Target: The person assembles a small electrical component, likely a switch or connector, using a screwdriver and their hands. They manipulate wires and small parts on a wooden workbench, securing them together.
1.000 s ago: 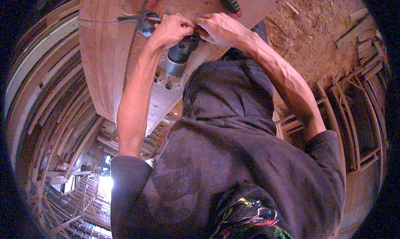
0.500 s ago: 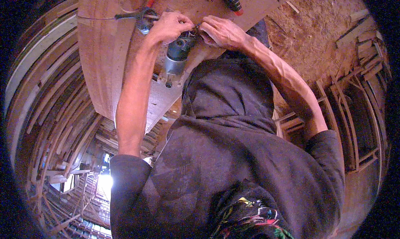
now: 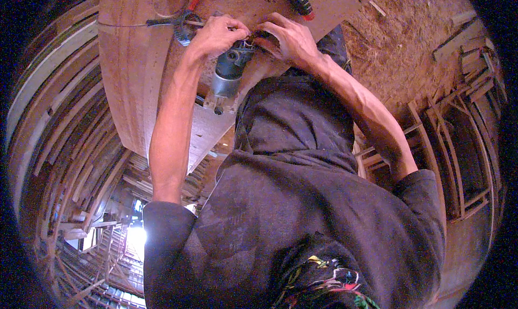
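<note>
Hiding router (image 3: 229,74) top — both hands (image 3: 218,34) (image 3: 288,39) over it.

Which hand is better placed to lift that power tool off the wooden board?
Probably the left hand. It rests on top of the power tool that lies on the wooden board, so it could close around the body. The right hand sits beside it, its fingertips at the tool's upper end.
</note>
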A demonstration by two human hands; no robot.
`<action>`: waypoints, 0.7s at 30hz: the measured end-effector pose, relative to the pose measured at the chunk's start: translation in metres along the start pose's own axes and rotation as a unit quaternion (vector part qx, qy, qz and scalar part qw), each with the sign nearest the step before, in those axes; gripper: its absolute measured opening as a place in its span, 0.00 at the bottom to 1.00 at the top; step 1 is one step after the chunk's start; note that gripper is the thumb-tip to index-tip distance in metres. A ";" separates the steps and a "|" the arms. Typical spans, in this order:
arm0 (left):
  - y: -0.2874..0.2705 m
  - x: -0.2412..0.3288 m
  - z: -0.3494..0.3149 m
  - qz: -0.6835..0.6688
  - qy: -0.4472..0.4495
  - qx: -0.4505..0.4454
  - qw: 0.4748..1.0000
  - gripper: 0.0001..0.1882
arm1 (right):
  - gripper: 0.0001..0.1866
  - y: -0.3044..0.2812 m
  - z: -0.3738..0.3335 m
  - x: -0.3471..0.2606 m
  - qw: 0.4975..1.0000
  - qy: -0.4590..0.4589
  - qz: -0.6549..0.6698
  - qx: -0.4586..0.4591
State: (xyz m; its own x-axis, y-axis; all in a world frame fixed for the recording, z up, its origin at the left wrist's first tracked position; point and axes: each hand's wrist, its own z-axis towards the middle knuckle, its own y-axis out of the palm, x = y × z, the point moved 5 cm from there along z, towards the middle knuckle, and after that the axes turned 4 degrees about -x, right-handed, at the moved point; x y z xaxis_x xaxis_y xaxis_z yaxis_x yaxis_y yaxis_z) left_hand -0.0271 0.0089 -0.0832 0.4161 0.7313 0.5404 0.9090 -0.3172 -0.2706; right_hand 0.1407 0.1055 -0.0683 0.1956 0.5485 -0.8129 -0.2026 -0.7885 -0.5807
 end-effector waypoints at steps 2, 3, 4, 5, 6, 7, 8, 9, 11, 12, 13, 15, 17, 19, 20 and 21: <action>0.000 -0.001 0.001 -0.002 0.003 -0.008 1.000 0.18 | 0.16 0.000 0.001 0.002 1.000 0.008 0.015 -0.008; -0.001 0.000 0.002 -0.002 0.004 -0.013 1.000 0.18 | 0.16 0.000 0.001 0.002 1.000 0.013 0.022 -0.012; -0.001 0.000 0.001 0.009 0.001 -0.003 1.000 0.18 | 0.16 0.000 0.002 0.003 0.999 0.007 0.043 -0.005; -0.001 0.001 0.001 0.021 -0.002 0.007 1.000 0.18 | 0.16 0.000 0.004 0.004 0.998 0.001 0.065 0.002; -0.001 0.000 0.000 0.032 -0.006 0.018 0.999 0.18 | 0.16 -0.002 0.006 0.001 0.996 -0.005 0.087 0.009; 0.000 -0.002 0.000 0.034 -0.005 0.021 0.999 0.18 | 0.16 -0.002 0.006 0.003 0.993 0.035 0.112 -0.020; 0.001 -0.004 0.001 0.037 -0.003 0.024 0.999 0.18 | 0.16 -0.003 0.004 0.005 0.987 0.074 0.137 -0.049; 0.001 -0.002 0.001 0.039 -0.001 0.027 0.999 0.18 | 0.17 -0.004 0.004 0.006 0.977 0.114 0.160 -0.077; 0.002 0.001 0.001 0.045 -0.016 0.014 0.999 0.18 | 0.17 -0.003 0.004 0.008 0.968 0.142 0.188 -0.092; 0.001 0.007 0.000 0.048 -0.022 0.007 0.999 0.17 | 0.18 -0.002 0.003 0.009 0.962 0.157 0.201 -0.098; -0.001 0.014 -0.001 0.054 -0.028 0.002 0.998 0.17 | 0.18 -0.001 0.003 0.012 0.958 0.155 0.229 -0.081; -0.002 0.023 -0.004 0.067 -0.042 -0.006 0.997 0.16 | 0.18 0.002 0.003 0.017 0.946 0.149 0.285 -0.045; -0.004 0.019 -0.002 0.077 -0.014 -0.004 0.997 0.15 | 0.19 0.002 0.003 0.017 0.941 0.148 0.300 -0.043; -0.005 0.019 0.003 0.091 0.001 -0.014 0.996 0.15 | 0.19 0.003 0.003 0.018 0.937 0.143 0.315 -0.040; -0.005 0.019 0.006 0.100 0.001 -0.024 0.995 0.14 | 0.19 0.005 0.002 0.020 0.935 0.139 0.324 -0.037; -0.007 0.021 0.007 0.110 0.000 -0.034 0.993 0.14 | 0.19 0.006 0.003 0.021 0.933 0.134 0.333 -0.035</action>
State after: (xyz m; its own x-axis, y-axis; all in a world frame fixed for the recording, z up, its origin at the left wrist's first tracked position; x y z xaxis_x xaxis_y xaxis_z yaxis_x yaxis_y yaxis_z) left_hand -0.0244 0.0307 -0.0752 0.6045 0.6396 0.4749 0.7959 -0.5096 -0.3269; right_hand 0.1411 0.1131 -0.0885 0.2834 -0.1521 -0.9469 -0.3040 -0.9507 0.0617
